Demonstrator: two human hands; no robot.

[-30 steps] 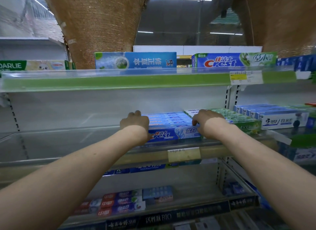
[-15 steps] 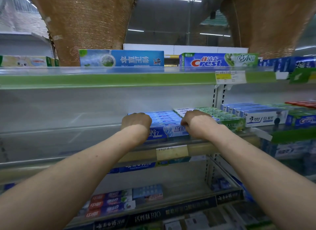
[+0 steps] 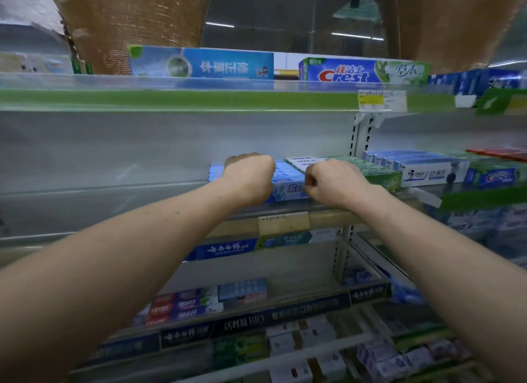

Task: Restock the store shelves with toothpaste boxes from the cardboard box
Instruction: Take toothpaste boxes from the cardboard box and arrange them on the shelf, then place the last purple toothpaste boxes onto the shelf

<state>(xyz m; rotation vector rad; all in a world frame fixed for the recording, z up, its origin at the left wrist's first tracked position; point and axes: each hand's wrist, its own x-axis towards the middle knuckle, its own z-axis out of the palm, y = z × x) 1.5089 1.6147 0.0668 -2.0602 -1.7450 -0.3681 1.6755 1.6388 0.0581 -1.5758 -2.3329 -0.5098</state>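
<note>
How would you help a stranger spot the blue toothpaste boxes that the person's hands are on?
Find the grey metal middle shelf below the green-edged shelf. Its leftmost stock is a stack of flat blue cardboard toothpaste boxes, held by the left hand and right hand. Beside it lie green boxes; this stack is blue.

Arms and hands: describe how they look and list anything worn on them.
Both are a person's bare limbs. The left forearm and the right forearm show no sleeve anywhere up to the frame's edge. The left hand and the right hand wear no gloves. No watch, bracelet or ring shows on the sides in view.
</note>
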